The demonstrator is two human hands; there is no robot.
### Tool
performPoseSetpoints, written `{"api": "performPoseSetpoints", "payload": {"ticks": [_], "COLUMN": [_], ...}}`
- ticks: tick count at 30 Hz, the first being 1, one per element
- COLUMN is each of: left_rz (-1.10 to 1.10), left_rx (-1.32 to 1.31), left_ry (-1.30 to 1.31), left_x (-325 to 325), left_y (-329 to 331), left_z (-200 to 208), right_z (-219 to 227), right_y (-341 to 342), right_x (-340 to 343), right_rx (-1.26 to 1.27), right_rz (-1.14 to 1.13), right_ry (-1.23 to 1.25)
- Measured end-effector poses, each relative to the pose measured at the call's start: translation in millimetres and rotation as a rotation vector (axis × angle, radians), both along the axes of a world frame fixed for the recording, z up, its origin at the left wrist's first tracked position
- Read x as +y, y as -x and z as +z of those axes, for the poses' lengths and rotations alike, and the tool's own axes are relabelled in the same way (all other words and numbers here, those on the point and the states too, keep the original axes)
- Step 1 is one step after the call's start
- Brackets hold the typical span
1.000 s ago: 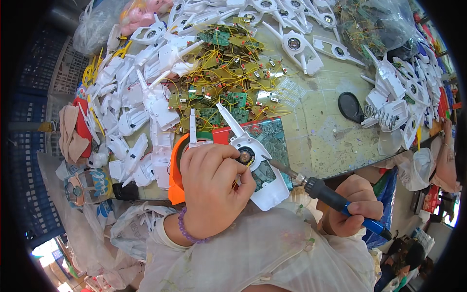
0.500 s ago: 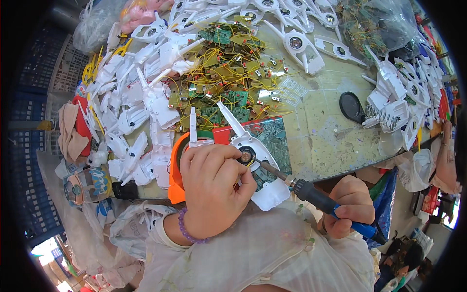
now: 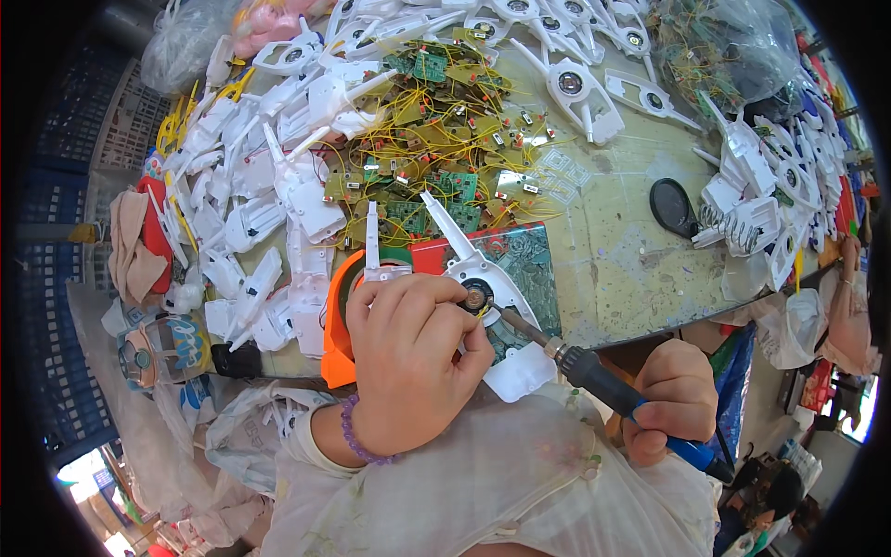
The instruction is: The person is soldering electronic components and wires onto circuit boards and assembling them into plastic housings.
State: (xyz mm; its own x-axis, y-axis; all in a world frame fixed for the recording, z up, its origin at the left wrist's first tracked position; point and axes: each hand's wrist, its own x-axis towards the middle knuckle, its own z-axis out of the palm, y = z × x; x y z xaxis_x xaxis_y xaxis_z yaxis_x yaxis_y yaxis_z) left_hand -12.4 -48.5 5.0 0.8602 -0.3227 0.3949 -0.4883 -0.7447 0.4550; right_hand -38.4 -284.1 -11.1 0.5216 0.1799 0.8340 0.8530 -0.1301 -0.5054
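In my right hand (image 3: 676, 399) is a soldering iron (image 3: 594, 376) with a black and blue handle. Its metal tip reaches the round speaker (image 3: 478, 295) set in a white plastic housing half (image 3: 510, 286). My left hand (image 3: 413, 362) is closed in a pinch at the speaker's left side; what the fingertips hold is hidden. A bit of yellow wire shows close to the iron's tip. Under the housing lies a dark patterned sheet (image 3: 541, 255) with a red edge. An orange tape dispenser (image 3: 336, 339) stands beside my left hand, partly covered by it.
Circuit boards (image 3: 436, 139) with yellow wires are heaped beyond my hands. White plastic housings (image 3: 297, 186) pile up on the left, with more housings (image 3: 789, 176) on the right. A black round lid (image 3: 672, 206) lies right of centre on the worktable (image 3: 617, 269). A bag of boards (image 3: 729, 51) sits far right.
The view has shifted very slightly. Both hands keep nearly the same pose, and the iron's tip stays at the speaker.
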Motion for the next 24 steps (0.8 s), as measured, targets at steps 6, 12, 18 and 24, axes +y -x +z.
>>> {"api": "performPoseSetpoints", "payload": {"ticks": [6,12,18,24], "left_rz": [0.005,-0.001,0.012,0.015], "left_rx": [-0.003,-0.007,-0.009,-0.009], "left_ry": [0.003,0.009,0.006,0.002], "left_x": [1.1,-0.6,0.1,-1.4], "left_y": [0.4,0.2,1.9,1.4], "left_z": [-2.0,-0.5,-1.7,0.2], "right_z": [22.0,31.9,25.9,15.6], "right_y": [-6.1,-10.5,-11.4,-5.7], "right_x": [0.7,-0.5,-6.8,-5.8], "right_rx": [0.007,-0.010,0.068,0.041], "right_rz": [0.000,0.026,0.055,0.039], "right_ry": [0.134,0.202,0.179,0.128]}}
